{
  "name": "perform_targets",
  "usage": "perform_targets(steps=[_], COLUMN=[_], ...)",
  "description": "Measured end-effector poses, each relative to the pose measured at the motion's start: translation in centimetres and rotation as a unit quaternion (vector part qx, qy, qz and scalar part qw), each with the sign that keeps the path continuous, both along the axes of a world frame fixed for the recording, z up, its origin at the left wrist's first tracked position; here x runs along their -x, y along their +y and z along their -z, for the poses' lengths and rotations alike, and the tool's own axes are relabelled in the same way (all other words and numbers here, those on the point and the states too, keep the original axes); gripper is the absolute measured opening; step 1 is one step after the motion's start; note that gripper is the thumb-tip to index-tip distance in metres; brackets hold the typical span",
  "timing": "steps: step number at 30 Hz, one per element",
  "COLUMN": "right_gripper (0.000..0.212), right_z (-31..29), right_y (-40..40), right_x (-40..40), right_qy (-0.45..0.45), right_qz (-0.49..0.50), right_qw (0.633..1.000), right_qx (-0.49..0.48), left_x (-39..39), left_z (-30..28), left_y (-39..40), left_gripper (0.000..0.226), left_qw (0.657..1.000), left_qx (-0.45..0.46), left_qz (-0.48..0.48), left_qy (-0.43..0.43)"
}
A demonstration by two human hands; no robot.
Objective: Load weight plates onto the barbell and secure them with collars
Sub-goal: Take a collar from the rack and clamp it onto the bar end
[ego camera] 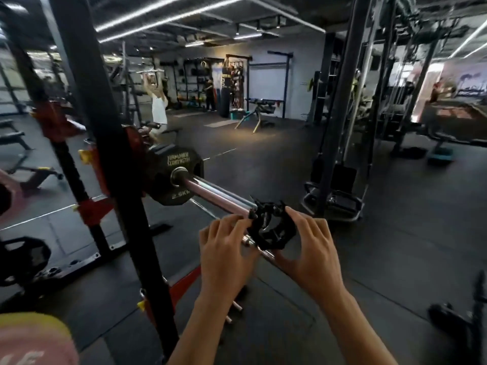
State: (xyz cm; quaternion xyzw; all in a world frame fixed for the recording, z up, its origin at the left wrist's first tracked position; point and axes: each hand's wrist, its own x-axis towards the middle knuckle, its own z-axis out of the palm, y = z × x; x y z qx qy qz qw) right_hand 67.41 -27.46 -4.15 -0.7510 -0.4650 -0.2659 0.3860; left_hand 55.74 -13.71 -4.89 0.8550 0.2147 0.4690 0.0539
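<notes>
Just below the centre of the frame, your two hands hold a black collar (272, 227) at the near end of the barbell (216, 194). Your left hand (224, 255) has its fingers curled, fingertips pinching the collar's left edge. Your right hand (311, 252) curves round the collar's right side, thumb beneath and fingers over the top. The collar sits at the tip of the chrome sleeve, which runs up and left to a black weight plate (172, 175) marked 2.5 kg, left of centre. The plate lies well apart from the collar, beside the black rack upright (105, 143) crossing the left of the frame.
</notes>
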Motion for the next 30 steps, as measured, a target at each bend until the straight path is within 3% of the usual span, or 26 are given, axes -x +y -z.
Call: perform_targets(steps=[7, 15, 26, 30], right_gripper=[0.081, 0.077, 0.081, 0.099], right_z=[0.3, 1.8, 2.7, 2.6], right_y=[2.0, 3.3, 6.1, 6.9], right_x=[-5.2, -8.0, -9.2, -10.0], right_qy=[0.008, 0.001, 0.011, 0.039], right_qz=[-0.112, -0.224, -0.274, -0.285], right_qw=[0.994, 0.974, 0.962, 0.958], right_qx=[0.013, -0.037, -0.021, -0.004], left_x=[-2.8, -3.7, -4.7, -4.9], left_z=[1.8, 2.9, 2.7, 2.2], left_y=[-1.2, -2.8, -2.7, -2.5], left_gripper=[0.049, 0.064, 0.068, 0.079], left_qw=[0.995, 0.983, 0.968, 0.964], left_qx=[0.016, 0.008, 0.065, 0.098], left_qz=[-0.094, -0.186, -0.242, -0.247], left_qy=[-0.009, -0.012, -0.011, -0.026])
